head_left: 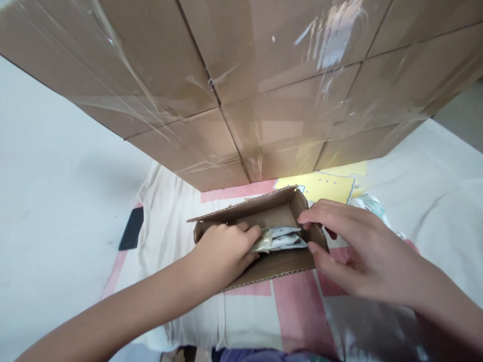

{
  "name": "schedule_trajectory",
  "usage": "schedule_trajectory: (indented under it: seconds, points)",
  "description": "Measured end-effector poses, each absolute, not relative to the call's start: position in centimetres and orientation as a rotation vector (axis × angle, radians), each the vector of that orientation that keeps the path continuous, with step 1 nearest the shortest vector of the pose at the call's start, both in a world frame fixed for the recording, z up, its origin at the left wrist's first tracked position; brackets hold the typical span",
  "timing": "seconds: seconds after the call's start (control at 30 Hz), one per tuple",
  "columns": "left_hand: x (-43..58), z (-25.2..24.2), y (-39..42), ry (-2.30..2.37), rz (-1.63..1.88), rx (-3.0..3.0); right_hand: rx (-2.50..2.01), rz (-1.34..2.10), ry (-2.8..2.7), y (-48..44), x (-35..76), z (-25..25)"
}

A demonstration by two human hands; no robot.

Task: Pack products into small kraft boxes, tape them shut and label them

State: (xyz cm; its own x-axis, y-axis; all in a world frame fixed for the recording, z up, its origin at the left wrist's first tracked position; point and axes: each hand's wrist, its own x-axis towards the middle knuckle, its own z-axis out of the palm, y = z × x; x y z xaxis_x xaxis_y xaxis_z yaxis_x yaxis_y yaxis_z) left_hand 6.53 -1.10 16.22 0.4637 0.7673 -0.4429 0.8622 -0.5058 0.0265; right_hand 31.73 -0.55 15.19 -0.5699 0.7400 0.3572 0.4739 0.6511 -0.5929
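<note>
A small open cardboard box (290, 264) sits on the bed sheet with its long flaps raised. My left hand (226, 249) reaches into it, fingers curled around a bundle of small packets. The nearest packet (264, 240) looks yellowish and see-through; several white printed packets (285, 240) stick out to its right. My fingertips on that side are partly hidden inside the box. At the right end of the box is my right hand (349, 246), thumb and forefinger apart, close to the end wall and the packets' tips. It holds nothing that I can see.
Behind the box rises a large stack of taped cardboard boxes (279, 115) in clear wrap. A patterned sheet (302, 317) with pink and yellow areas lies below. A dark flat object (132, 229) is at the left edge, by a pale wall (49, 201).
</note>
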Motion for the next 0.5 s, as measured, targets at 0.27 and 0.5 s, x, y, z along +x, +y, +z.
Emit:
schedule_trajectory:
  seconds: [0.27,0.5]
  points:
    - [4.4,18.0,-1.9,1.406,-0.346,2.287,-0.895,0.615,-2.247,-0.3,31.9,14.5]
    - [-1.9,16.8,-6.3,1.224,0.684,2.408,-0.613,0.566,-2.158,0.6,31.9,13.6]
